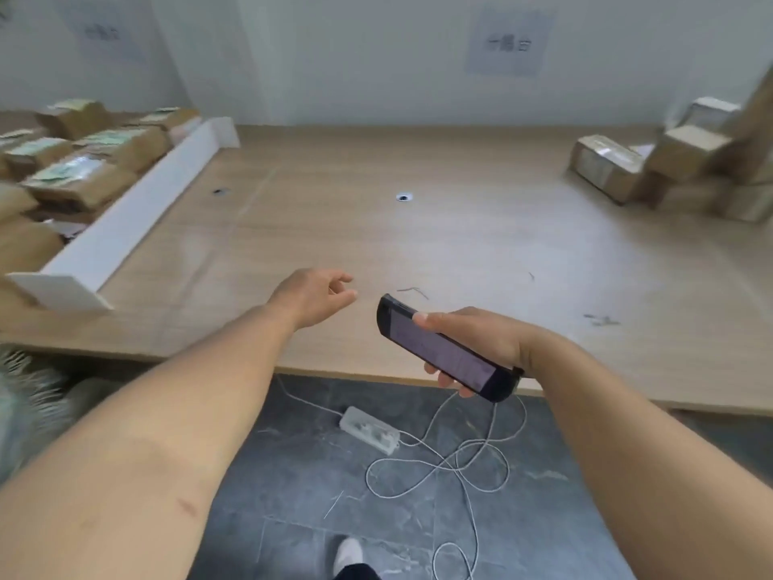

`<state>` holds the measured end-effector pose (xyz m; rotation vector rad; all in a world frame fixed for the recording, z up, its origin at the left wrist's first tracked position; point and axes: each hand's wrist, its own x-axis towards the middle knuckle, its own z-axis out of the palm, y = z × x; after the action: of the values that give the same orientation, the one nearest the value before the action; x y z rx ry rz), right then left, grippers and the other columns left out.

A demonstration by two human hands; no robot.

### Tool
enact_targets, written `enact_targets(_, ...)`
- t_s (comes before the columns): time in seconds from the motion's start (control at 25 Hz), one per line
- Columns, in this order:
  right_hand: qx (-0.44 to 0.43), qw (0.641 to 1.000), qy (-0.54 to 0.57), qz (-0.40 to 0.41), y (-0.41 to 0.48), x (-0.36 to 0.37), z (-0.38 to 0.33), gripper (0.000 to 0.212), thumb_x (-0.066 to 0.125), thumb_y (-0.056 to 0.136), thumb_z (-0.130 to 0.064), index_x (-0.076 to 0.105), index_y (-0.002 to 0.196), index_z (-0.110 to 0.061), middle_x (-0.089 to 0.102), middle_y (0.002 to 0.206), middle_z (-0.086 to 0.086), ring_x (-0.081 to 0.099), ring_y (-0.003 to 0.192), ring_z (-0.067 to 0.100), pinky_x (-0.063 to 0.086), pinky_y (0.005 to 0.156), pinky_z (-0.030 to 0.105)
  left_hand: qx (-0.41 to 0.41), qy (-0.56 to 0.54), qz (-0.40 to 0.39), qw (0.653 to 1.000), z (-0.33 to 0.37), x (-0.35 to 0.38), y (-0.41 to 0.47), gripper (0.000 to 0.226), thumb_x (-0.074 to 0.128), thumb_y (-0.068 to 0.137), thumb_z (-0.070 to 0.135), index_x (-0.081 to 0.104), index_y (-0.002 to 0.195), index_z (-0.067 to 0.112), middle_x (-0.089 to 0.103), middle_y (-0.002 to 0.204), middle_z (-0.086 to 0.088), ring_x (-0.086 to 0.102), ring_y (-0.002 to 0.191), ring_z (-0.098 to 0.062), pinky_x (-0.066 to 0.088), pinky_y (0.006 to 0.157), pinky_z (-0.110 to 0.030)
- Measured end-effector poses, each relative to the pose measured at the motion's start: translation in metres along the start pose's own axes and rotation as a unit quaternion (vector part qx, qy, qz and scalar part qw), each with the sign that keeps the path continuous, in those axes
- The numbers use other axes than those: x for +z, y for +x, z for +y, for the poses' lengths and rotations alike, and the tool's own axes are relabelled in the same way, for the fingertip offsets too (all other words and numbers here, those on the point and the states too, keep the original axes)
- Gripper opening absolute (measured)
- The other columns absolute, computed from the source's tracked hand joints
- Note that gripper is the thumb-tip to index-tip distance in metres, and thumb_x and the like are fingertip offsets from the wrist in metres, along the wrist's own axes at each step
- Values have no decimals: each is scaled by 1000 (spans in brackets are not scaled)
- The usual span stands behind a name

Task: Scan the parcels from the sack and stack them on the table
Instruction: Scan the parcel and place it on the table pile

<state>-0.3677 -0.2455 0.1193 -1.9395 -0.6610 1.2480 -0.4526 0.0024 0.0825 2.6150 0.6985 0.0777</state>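
Note:
My right hand [481, 334] grips a black handheld scanner [443, 349] above the wooden table's [418, 244] front edge, thumb on its screen. My left hand [313, 297] hovers over the table just left of the scanner, fingers loosely curled and holding nothing. Brown cardboard parcels with labels [79, 161] are stacked at the far left behind a white divider [125, 228]. Another pile of brown parcels [669, 169] stands at the far right of the table. A blurred pale woven sack [29, 395] shows at the left edge, below the table.
A white power strip [370, 429] with looping white cables lies on the dark tiled floor under the table's front edge. My shoe [349, 554] shows at the bottom. Two small cable holes [403, 197] sit in the tabletop. A white wall stands behind.

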Motion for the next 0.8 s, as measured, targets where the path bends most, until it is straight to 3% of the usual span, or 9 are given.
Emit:
enact_targets(0.16, 13, 997, 40, 66, -13, -40, 30, 56, 53, 94, -58, 63, 113, -7, 73, 96, 13, 67, 84, 29, 55, 85, 55, 68, -6, -46, 997, 53, 33, 50, 37, 59, 89, 42, 61, 122, 26, 62, 98, 12, 59, 97, -12, 45, 91, -29)
enact_targets(0.28, 35, 991, 62, 109, -18, -65, 42, 72, 58, 71, -71, 65, 110, -11, 75, 100, 15, 71, 93, 38, 55, 84, 57, 106, -35, -58, 992, 86, 49, 81, 37, 61, 88, 41, 61, 122, 27, 64, 104, 10, 60, 99, -12, 46, 93, -31)
enact_targets(0.36, 38, 987, 86, 133, -20, -81, 48, 78, 58, 65, -72, 65, 111, -11, 74, 104, 18, 71, 93, 40, 56, 82, 55, 124, -63, -59, 989, 106, 59, 99, 39, 61, 89, 39, 60, 125, 25, 62, 111, 8, 59, 99, -11, 46, 94, -30)
enact_targets(0.48, 30, 977, 123, 172, -20, -100, 50, 71, 55, 72, -66, 65, 111, -7, 73, 102, 20, 68, 81, 28, 55, 78, 50, 147, -102, -51, 983, 135, 74, 118, 41, 60, 90, 38, 58, 129, 25, 59, 121, 6, 58, 101, -11, 46, 94, -31)
enact_targets(0.8, 31, 944, 196, 263, -32, -150, 66, 80, 60, 62, -73, 66, 113, -12, 73, 95, 12, 68, 82, 30, 53, 75, 48, 213, -175, -90, 957, 215, 102, 161, 43, 58, 92, 34, 54, 133, 25, 55, 125, 5, 58, 104, -12, 48, 95, -37)
